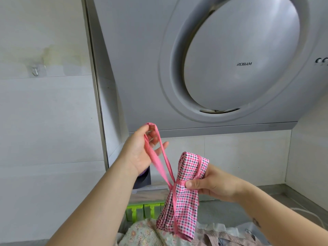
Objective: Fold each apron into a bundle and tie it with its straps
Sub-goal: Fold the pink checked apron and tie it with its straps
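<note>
One folded apron (179, 201), pink check, held upright in the air before a grey cooker hood (230, 59). Right hand (213, 183): fingers curled round the bundle's middle, thumb pressed on the band wrapped there. Left hand (140, 151): raised, thumb and forefinger pinching the top of a pink strap (158, 165) loop, other fingers loosely spread. The strap runs down to the bundle's waist. Below: floral cloth (142, 235).

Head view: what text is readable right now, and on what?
"ROBAM": on the range hood's round panel.
Cut off by the frame edge, unreadable: the mark on the hood's right side.
No text on the checked apron bundle or the pink strap.
</note>
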Tool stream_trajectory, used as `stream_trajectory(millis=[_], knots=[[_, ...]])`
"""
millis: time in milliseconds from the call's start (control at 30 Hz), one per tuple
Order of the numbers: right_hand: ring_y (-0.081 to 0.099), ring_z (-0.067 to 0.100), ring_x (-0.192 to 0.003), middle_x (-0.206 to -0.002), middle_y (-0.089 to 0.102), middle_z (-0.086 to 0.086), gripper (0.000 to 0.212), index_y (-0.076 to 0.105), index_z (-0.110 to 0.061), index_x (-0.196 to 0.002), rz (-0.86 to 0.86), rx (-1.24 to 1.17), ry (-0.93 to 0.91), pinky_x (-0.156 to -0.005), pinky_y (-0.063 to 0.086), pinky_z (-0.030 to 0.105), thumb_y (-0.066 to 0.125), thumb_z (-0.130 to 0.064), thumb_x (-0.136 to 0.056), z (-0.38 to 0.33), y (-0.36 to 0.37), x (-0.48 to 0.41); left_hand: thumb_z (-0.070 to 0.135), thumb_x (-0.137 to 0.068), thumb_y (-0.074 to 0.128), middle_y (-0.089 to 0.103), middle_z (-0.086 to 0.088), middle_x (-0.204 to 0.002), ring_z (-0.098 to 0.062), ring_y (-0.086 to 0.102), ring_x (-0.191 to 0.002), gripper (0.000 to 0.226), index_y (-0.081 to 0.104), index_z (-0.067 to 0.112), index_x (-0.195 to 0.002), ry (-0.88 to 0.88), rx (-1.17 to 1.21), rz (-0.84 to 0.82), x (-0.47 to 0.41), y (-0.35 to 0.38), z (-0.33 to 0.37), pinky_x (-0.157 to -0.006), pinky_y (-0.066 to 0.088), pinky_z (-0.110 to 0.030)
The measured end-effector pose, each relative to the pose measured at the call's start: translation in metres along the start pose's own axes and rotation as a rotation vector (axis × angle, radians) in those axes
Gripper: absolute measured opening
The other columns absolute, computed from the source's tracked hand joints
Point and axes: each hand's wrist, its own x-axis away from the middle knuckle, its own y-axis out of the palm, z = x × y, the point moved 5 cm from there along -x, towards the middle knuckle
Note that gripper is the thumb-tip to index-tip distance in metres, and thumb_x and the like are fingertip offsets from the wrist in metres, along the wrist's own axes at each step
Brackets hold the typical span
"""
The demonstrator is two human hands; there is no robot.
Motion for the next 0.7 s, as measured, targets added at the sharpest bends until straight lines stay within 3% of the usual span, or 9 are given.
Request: stream_trajectory(millis=[100,200,333,433,500,533,600,700], knots=[[0.065,0.030,-0.103,-0.105,0.069,0.016,0.041,0.063,0.000,-0.103,0.102,-0.154,-0.001,-0.085,0.053,0.034,0.080,-0.011,-0.068,0.014,-0.016,0.004,0.019,-0.096,0.040,0.052,0.006,-0.056,-0.008,0.049,-0.051,0.027,0.054,0.018,-0.073,-0.014,-0.227,-0.119,0.001,0.014,0.012,-0.069,0.049,-0.033],[0.065,0.030,-0.105,-0.110,0.068,0.018,0.058,0.063,-0.001,-0.104,0.230,-0.323,0.012,-0.085,0.055,0.040,0.088,-0.016,-0.054,0.025,-0.034,0.014,0.015,-0.095,0.043,0.058,0.003,-0.065,-0.009,0.054,-0.057,0.025,0.059,0.015,-0.077,-0.015,-0.412,-0.298,0.007,0.046,0.010,-0.078,0.051,-0.037],[0.060,0.027,-0.112,-0.117,0.065,0.013,0.053,0.054,-0.005,-0.118,0.413,-0.338,0.047,-0.097,0.046,0.048,0.075,-0.007,-0.069,0.028,-0.057,0.037,0.012,-0.097,0.045,0.065,-0.001,-0.075,-0.014,0.067,-0.071,0.022,0.060,0.014,-0.082,0.016,-0.532,-0.403,0.010,0.094,-0.012,-0.087,0.052,-0.041],[0.049,0.020,-0.120,-0.127,0.053,0.000,0.065,0.040,-0.024,-0.135,0.753,-0.119,0.011,-0.100,0.036,0.040,0.071,-0.008,-0.080,0.018,-0.087,0.071,0.013,-0.097,0.049,0.064,0.000,-0.076,-0.017,0.067,-0.076,0.019,0.059,0.015,-0.081,0.030,-0.589,-0.392,0.006,0.127,-0.033,-0.092,0.049,-0.042],[0.049,0.013,-0.117,-0.122,0.053,-0.007,0.044,0.050,-0.030,-0.118,0.996,0.139,-0.174,-0.097,0.038,0.032,0.068,-0.011,-0.082,-0.009,-0.101,0.103,0.013,-0.096,0.050,0.065,0.002,-0.073,-0.016,0.067,-0.075,0.019,0.060,0.016,-0.079,0.016,-0.612,-0.405,0.004,0.148,-0.049,-0.089,0.049,-0.040],[0.050,0.007,-0.115,-0.119,0.055,-0.011,0.032,0.056,-0.031,-0.106,1.017,0.266,-0.296,-0.099,0.038,0.028,0.068,-0.012,-0.082,-0.026,-0.102,0.117,0.014,-0.096,0.051,0.065,0.003,-0.072,-0.014,0.067,-0.073,0.020,0.060,0.017,-0.079,0.013,-0.630,-0.417,0.005,0.159,-0.058,-0.085,0.049,-0.038],[0.050,-0.001,-0.115,-0.120,0.055,-0.015,0.019,0.063,-0.030,-0.094,0.897,0.514,-0.412,-0.098,0.036,0.018,0.067,-0.016,-0.081,-0.052,-0.093,0.128,0.015,-0.096,0.052,0.065,0.005,-0.070,-0.011,0.065,-0.069,0.019,0.059,0.018,-0.079,0.017,-0.642,-0.430,0.007,0.175,-0.071,-0.079,0.049,-0.033],[0.052,0.001,-0.112,-0.121,0.057,-0.013,0.021,0.066,-0.024,-0.105,0.763,0.715,-0.312,-0.096,0.038,0.016,0.065,-0.021,-0.085,-0.068,-0.106,0.145,0.014,-0.095,0.052,0.062,0.006,-0.065,-0.008,0.060,-0.064,0.017,0.059,0.017,-0.080,0.050,-0.678,-0.478,0.016,0.212,-0.094,-0.072,0.049,-0.027]])
